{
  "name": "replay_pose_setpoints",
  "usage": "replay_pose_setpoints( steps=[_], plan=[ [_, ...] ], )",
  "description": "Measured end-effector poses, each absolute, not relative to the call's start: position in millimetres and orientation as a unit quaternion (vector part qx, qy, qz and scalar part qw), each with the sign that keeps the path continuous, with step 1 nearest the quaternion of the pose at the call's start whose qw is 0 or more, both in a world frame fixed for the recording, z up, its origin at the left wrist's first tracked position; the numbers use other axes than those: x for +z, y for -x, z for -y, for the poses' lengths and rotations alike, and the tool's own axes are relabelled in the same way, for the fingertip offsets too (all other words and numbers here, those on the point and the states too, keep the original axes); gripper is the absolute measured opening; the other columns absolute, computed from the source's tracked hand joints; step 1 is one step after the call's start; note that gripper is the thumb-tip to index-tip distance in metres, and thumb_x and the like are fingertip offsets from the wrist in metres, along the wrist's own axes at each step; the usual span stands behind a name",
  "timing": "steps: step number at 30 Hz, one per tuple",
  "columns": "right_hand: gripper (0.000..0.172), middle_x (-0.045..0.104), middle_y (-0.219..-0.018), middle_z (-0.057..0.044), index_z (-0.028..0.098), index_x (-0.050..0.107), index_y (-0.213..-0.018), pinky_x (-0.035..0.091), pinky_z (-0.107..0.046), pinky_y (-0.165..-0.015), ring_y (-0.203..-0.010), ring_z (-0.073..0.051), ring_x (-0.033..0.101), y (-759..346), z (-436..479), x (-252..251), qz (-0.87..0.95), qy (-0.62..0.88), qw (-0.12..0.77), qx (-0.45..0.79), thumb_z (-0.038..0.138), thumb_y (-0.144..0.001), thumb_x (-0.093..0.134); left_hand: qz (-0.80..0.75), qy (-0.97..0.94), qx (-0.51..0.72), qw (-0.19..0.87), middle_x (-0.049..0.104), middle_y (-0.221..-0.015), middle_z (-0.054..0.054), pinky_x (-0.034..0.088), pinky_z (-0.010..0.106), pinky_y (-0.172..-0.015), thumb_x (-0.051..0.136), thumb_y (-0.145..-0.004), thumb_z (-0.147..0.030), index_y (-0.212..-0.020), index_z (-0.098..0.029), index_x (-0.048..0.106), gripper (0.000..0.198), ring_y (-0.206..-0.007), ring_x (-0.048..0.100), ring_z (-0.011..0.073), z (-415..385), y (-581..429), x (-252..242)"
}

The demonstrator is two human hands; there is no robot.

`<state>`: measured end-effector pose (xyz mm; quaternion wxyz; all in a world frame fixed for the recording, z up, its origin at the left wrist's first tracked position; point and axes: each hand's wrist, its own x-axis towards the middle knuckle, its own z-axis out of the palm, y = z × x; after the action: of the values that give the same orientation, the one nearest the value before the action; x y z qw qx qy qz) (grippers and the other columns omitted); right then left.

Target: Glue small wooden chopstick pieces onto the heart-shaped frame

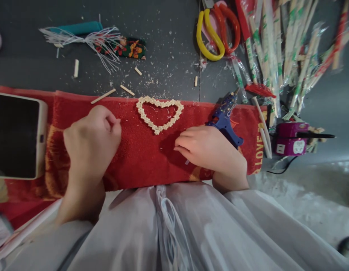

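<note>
My left hand (91, 137) is closed in a loose fist over the red towel (135, 162), its thumb tip resting against the curled fingers; nothing sticks out of it. To the right, my right hand (204, 145) is also closed, fingers bent and pressed together. A tiny pale bit (187, 162) shows below its fingers, and what they hold, if anything, is hidden. Between and beyond both hands lies a heart-shaped outline (146, 119) made of small cream-coloured pieces, touched by neither. Just beyond my right hand is a blue glue gun (223, 120), lying on the towel with its nozzle pointing away.
A phone (16, 135) lies at left. Short wooden stick pieces (103, 96) and crumbs litter the dark table (169, 22). Scissors (210, 35), wrapped chopsticks (264, 49) and a purple power adapter (292, 138) are on the right. White ties (87, 39) lie at back left.
</note>
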<state>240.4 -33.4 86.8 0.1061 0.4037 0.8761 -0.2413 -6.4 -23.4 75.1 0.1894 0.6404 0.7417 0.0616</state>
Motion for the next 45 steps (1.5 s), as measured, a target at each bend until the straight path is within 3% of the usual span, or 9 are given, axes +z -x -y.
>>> replay_pose_setpoints(
  steps=[4, 8, 12, 15, 18, 22, 35, 45],
  plan=[
    [0.02, 0.074, -0.082, -0.003, 0.017, 0.07, -0.081, 0.032, -0.033, -0.064, -0.08, -0.019, 0.068, -239.7, 33.2, 86.1, -0.875, -0.406, 0.11, -0.238, 0.018, -0.094, 0.055, -0.755, -0.641, 0.035, 0.137, 0.058, -0.071, 0.001, 0.028, 0.03, -0.065, 0.052, -0.089, -0.034, -0.105, -0.022, 0.066, 0.024, -0.068, 0.049, 0.0178, 24.7, 4.2, 73.8],
    [0.019, 0.074, -0.082, -0.004, 0.017, 0.07, -0.08, 0.03, -0.032, -0.062, -0.079, -0.02, 0.068, -240.2, 32.4, 86.0, -0.871, -0.424, 0.109, -0.223, 0.017, -0.093, 0.055, -0.746, -0.644, 0.049, 0.159, 0.06, -0.073, 0.001, 0.032, 0.029, -0.063, 0.054, -0.091, -0.042, -0.094, -0.02, 0.067, 0.026, -0.067, 0.051, 0.016, 26.4, 3.6, 73.6],
    [0.018, 0.074, -0.079, -0.005, 0.017, 0.069, -0.078, 0.027, -0.031, -0.059, -0.076, -0.019, 0.066, -241.3, 31.7, 84.5, -0.86, -0.462, 0.092, -0.195, 0.018, -0.09, 0.057, -0.714, -0.678, 0.072, 0.16, 0.059, -0.068, -0.001, 0.035, 0.027, -0.062, 0.055, -0.089, -0.033, -0.096, -0.019, 0.066, 0.019, -0.063, 0.053, 0.0138, 29.2, -2.6, 73.1],
    [0.015, 0.074, -0.08, -0.006, 0.017, 0.07, -0.091, 0.025, -0.03, -0.058, -0.073, -0.019, 0.064, -239.5, 30.1, 81.3, -0.838, -0.522, 0.06, -0.151, 0.023, -0.089, 0.057, -0.641, -0.737, 0.087, 0.194, 0.058, -0.064, -0.002, 0.038, 0.026, -0.062, 0.053, -0.09, -0.036, -0.112, -0.021, 0.067, 0.03, -0.06, 0.055, 0.0135, 32.6, -11.1, 69.1],
    [0.025, 0.075, -0.085, -0.006, 0.019, 0.069, -0.109, 0.026, -0.029, -0.058, -0.073, -0.018, 0.063, -236.0, 27.5, 76.2, -0.828, -0.542, 0.027, -0.142, 0.024, -0.09, 0.053, -0.593, -0.773, 0.071, 0.216, 0.059, -0.06, -0.002, 0.036, 0.026, -0.058, 0.055, -0.089, -0.043, -0.12, -0.023, 0.068, 0.039, -0.058, 0.057, 0.0144, 35.9, -18.6, 62.2],
    [0.031, 0.075, -0.087, -0.005, 0.022, 0.069, -0.115, 0.028, -0.028, -0.059, -0.073, -0.017, 0.062, -232.3, 23.9, 68.5, -0.836, -0.523, 0.006, -0.168, 0.023, -0.092, 0.048, -0.558, -0.801, 0.021, 0.215, 0.065, -0.064, 0.0, 0.035, 0.026, -0.057, 0.053, -0.09, -0.045, -0.128, -0.024, 0.065, 0.045, -0.065, 0.064, 0.0168, 37.2, -24.3, 54.6],
    [0.031, 0.073, -0.083, -0.005, 0.021, 0.071, -0.107, 0.026, -0.029, -0.06, -0.072, -0.016, 0.06, -231.8, 20.0, 58.9, -0.845, -0.513, -0.005, -0.152, 0.019, -0.094, 0.042, -0.54, -0.826, -0.015, 0.162, 0.071, -0.071, 0.003, 0.032, 0.029, -0.056, 0.047, -0.093, -0.038, -0.112, -0.023, 0.07, 0.033, -0.069, 0.067, 0.0191, 33.9, -30.3, 49.3],
    [0.029, 0.072, -0.084, -0.004, 0.021, 0.069, -0.104, 0.024, -0.031, -0.06, -0.073, -0.015, 0.059, -232.3, 19.9, 53.7, -0.861, -0.492, -0.015, -0.127, 0.018, -0.096, 0.041, -0.549, -0.809, -0.003, 0.211, 0.07, -0.073, 0.002, 0.034, 0.027, -0.057, 0.05, -0.09, -0.035, -0.115, -0.023, 0.069, 0.033, -0.07, 0.066, 0.0179, 31.0, -30.3, 49.6]
  ],
)
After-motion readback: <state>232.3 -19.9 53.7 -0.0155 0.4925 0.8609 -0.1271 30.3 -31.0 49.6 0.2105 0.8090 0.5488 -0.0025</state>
